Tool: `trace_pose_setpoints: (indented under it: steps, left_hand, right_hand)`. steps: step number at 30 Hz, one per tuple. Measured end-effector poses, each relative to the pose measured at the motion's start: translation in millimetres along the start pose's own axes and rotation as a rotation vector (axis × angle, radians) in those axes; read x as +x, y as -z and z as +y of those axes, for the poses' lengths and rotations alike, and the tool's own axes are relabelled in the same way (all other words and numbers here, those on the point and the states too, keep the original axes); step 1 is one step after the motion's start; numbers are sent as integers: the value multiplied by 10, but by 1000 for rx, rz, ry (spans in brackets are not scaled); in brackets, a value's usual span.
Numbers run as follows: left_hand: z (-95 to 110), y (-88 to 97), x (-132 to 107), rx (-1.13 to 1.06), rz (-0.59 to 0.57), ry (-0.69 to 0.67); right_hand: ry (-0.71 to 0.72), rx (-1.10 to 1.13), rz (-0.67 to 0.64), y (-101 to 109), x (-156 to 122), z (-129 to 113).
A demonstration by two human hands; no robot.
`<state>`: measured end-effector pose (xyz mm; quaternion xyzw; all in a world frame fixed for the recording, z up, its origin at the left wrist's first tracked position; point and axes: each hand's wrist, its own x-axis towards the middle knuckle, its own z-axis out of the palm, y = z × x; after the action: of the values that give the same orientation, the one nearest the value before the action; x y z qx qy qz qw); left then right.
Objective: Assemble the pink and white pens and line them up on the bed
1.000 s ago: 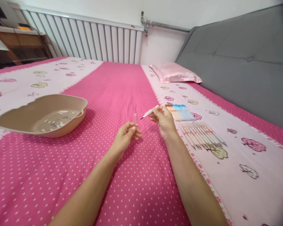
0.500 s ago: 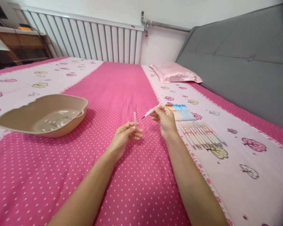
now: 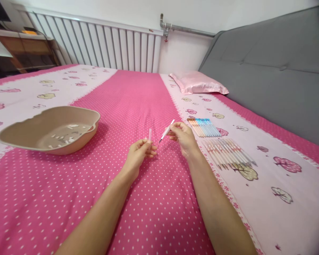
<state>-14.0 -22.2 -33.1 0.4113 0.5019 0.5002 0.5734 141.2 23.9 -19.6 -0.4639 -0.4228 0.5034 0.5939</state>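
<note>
My left hand (image 3: 140,150) is closed in a pinch on a short translucent tube (image 3: 150,134), which stands nearly upright above the fingers; whether it is a pen cap or a barrel I cannot tell. To its right, my right hand (image 3: 183,138) pinches a slim white pen (image 3: 167,131). Its dark pointed end slants down and left, near the left fingertips but apart from the tube. Beyond the right hand lies a row of pens with orange and blue ends (image 3: 204,127). Nearer to me is a second row of pale pens with dark tips (image 3: 228,152).
At the left, a beige basin (image 3: 91,132) holds several small white pieces. Under everything spreads a pink dotted bedcover (image 3: 138,95). A pink pillow (image 3: 199,83) rests by the grey headboard (image 3: 268,71), and a white radiator (image 3: 108,46) lines the far wall.
The pen in my right hand has tilted steeper, its dark end dropping lower. My left hand has shifted slightly left with the tube.
</note>
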Motion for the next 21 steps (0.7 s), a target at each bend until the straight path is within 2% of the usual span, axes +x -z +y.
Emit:
trace_pose_setpoints:
  steps: [4, 9, 12, 16, 21]
  left_hand:
    - [-4, -5, 5, -17, -5, -5]
    - [-21, 7, 9, -44, -93, -27]
    - [-20, 15, -4, -51, -143, -26]
    - [-7, 11, -14, -49, -141, -23]
    - [2, -4, -6, -48, -125, -3]
  right_hand:
    - [-9, -32, -78, -20, -18, 1]
    - [-11, -53, -158, -40, -34, 12]
    - [11, -47, -138, -41, -30, 18]
    - [59, -42, -73, -36, -18, 17]
    - [59, -66, -109, -50, -34, 9]
